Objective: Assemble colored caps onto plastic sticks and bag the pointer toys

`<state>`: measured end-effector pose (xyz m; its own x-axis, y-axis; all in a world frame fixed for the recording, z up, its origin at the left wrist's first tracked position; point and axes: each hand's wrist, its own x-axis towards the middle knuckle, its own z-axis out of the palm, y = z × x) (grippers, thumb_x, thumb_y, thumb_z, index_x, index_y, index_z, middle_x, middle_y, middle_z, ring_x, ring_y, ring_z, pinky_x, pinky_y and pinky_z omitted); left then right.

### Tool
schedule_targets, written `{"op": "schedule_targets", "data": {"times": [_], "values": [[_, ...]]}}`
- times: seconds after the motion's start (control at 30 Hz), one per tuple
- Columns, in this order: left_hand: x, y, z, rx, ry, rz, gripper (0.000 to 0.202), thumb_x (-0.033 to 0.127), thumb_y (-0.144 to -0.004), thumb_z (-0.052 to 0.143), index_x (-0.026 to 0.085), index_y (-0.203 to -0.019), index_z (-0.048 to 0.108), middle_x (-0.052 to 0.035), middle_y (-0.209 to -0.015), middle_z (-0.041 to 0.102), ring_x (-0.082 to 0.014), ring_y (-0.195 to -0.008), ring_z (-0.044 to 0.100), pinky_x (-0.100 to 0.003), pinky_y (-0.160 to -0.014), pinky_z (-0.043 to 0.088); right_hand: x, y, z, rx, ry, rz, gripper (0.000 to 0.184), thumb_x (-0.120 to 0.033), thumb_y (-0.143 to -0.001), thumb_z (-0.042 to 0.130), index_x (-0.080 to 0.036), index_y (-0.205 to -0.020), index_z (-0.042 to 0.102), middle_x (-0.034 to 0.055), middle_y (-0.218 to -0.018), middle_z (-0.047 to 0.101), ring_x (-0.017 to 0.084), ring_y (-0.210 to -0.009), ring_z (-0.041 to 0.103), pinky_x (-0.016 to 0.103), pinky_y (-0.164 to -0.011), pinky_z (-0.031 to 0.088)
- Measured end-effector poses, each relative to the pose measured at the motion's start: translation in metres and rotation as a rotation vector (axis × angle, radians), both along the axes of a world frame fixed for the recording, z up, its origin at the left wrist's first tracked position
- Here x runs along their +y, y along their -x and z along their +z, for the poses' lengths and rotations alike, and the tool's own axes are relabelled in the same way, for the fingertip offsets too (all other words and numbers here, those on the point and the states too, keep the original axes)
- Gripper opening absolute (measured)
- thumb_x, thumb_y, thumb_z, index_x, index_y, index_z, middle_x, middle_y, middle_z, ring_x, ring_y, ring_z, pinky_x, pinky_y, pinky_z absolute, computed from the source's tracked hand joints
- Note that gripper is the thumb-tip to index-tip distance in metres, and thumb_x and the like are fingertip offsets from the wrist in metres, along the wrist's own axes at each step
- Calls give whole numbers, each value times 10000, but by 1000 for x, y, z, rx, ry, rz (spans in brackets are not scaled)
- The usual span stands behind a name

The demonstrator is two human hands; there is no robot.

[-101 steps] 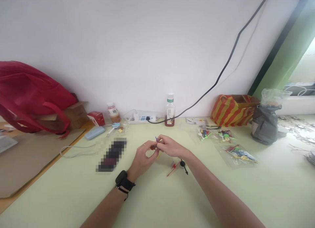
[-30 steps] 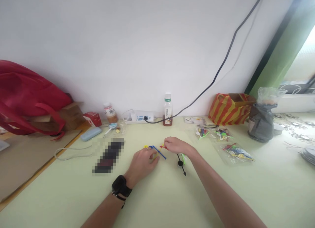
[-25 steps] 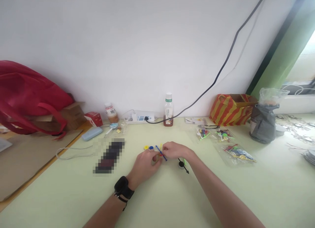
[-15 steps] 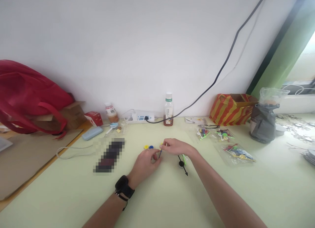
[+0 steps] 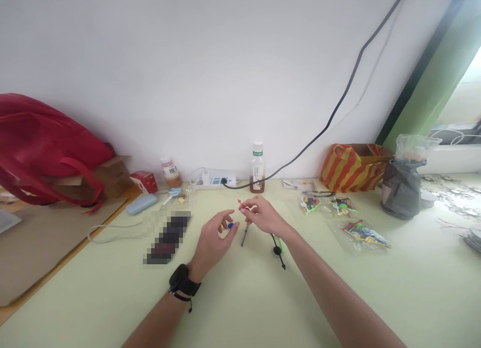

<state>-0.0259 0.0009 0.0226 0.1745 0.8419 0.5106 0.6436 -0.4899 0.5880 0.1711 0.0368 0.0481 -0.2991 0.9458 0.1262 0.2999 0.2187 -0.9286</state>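
Note:
My right hand [image 5: 263, 216] is raised a little above the pale green table [image 5: 240, 298] and pinches a small red plastic piece [image 5: 241, 204] between thumb and fingertips. My left hand [image 5: 215, 237], with a black watch on the wrist, hovers beside it with fingers loosely curled and apart, holding nothing. Just beyond its fingertips lies a blue round piece [image 5: 230, 225]. A blue stick [image 5: 244, 235] lies on the table between the hands. A black arrow-shaped pointer [image 5: 278, 253] with a green piece rests under my right wrist.
Clear bags of coloured plastic parts [image 5: 361, 233] lie to the right. A bottle [image 5: 257, 168], a power strip [image 5: 218, 179] and a striped bag [image 5: 353, 166] stand along the wall. A dark blurred object [image 5: 168, 237] lies left of my hands, a red bag [image 5: 41, 147] further left.
Both hands have lifted off the table. The blue stick that was between them now lies on the table, and my right hand holds a red piece up higher.

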Motion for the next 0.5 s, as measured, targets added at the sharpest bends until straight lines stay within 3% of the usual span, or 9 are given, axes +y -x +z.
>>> {"op": "schedule_targets", "data": {"times": [0.1,0.2,0.33,0.5], "values": [[1,9,23,-86,84,-120,414,401,-956,656,275,-1346,597,-62,-1209,720,-196,-934,702,-345,-825,585,-7,16,6,239,63,50,204,-351,-966,588,-192,-1018,706,22,-879,628,125,-618,680,259,-600,554],[0,13,34,-155,158,-221,373,387,-971,648,268,-1323,609,-64,-1210,726,-191,-938,724,-349,-860,607,-14,29,7,308,91,66,209,-336,-975,561,-177,-959,696,-1,-726,633,115,-558,612,241,-560,514],[-4,16,26,-213,136,-255,299,352,-940,696,228,-1210,665,-63,-1115,753,-193,-923,728,-349,-882,610,-18,37,5,271,79,-3,123,-246,-943,594,-174,-856,641,10,-763,670,121,-644,615,233,-621,509],[-5,23,12,-202,130,-266,150,288,-938,658,183,-1029,716,-72,-979,769,-188,-846,718,-325,-817,601,-23,32,11,158,261,136,101,-103,-890,538,-198,-862,558,-18,-757,669,109,-696,628,193,-631,483]]}}
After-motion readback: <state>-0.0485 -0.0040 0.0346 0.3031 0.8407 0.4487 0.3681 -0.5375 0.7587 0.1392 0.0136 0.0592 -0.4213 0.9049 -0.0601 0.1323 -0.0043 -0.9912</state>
